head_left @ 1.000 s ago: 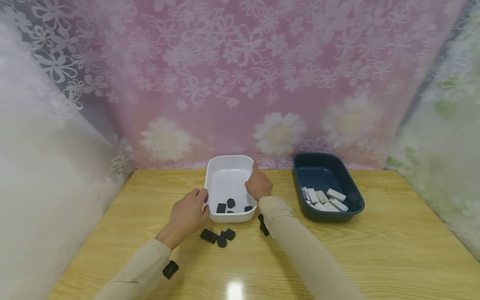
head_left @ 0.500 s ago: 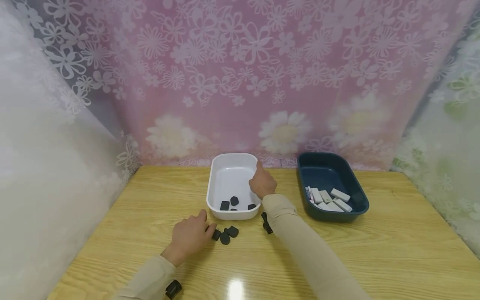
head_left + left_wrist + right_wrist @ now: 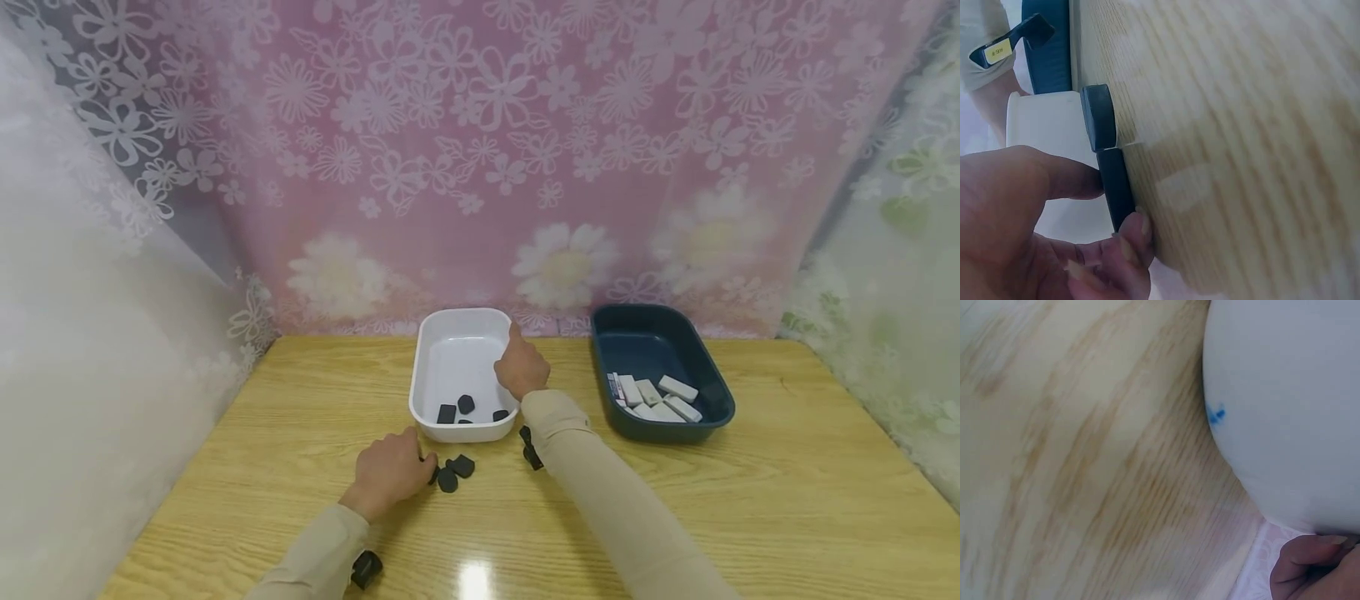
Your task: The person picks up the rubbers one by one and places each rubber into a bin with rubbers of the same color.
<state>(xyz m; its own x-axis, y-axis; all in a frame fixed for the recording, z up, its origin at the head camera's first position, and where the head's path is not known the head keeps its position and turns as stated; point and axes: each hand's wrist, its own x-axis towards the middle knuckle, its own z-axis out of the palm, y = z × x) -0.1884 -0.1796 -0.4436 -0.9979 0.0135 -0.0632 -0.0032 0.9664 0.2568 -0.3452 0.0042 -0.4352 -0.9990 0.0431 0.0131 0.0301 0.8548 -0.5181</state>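
Note:
In the head view my left hand [image 3: 393, 471] is low over the table, in front of the white tub [image 3: 457, 433]. Its thumb and fingertips pinch a flat black block [image 3: 1116, 187], seen edge-on in the left wrist view and mostly covered by the hand from above. Right beside it lie other black pieces, one rounded [image 3: 447, 480] and one angular [image 3: 463, 466]. My right hand [image 3: 522, 367] grips the tub's right rim, with its fingers [image 3: 1300, 559] curled at the edge. Inside the tub, several black pieces [image 3: 446, 414] lie near the front wall.
To the right stands a dark blue tub [image 3: 652, 432] with several white blocks [image 3: 678, 388] inside. The wooden table [image 3: 787, 500] ends at a pink floral curtain [image 3: 450, 233] behind both tubs. Pale cloth [image 3: 112, 375] hangs at the left.
My left hand has left the white tub's left side and come down toward me onto the black block. The right hand stays at the tub's right rim.

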